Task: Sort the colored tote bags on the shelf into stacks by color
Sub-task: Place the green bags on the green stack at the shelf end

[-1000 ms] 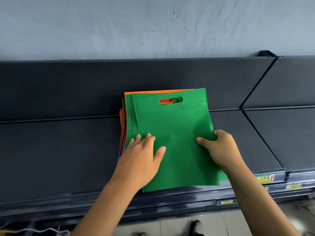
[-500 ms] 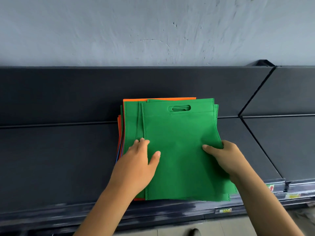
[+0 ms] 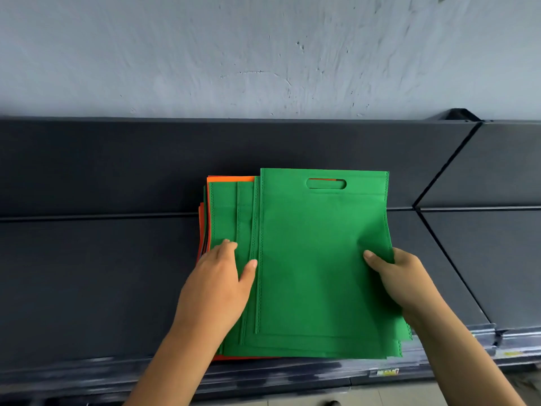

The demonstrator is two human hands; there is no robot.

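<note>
A pile of flat tote bags lies on the dark shelf. On top is a green bag with a cut-out handle, shifted to the right of the pile. Under it several more green bags fan out to the left, and orange bags show at the back and left edges. My right hand pinches the top green bag's right edge, thumb on top and fingers underneath. My left hand presses flat on the lower green bags at the pile's left side.
A grey back panel rises behind the shelf, with a pale wall above. A second shelf section adjoins at the right. Price labels sit on the front rail. A shoe tip shows on the floor below.
My right hand has drawn the top green bag to the right, uncovering more green bags beneath. My left hand has slid left along the pile. The view has tilted down slightly.
</note>
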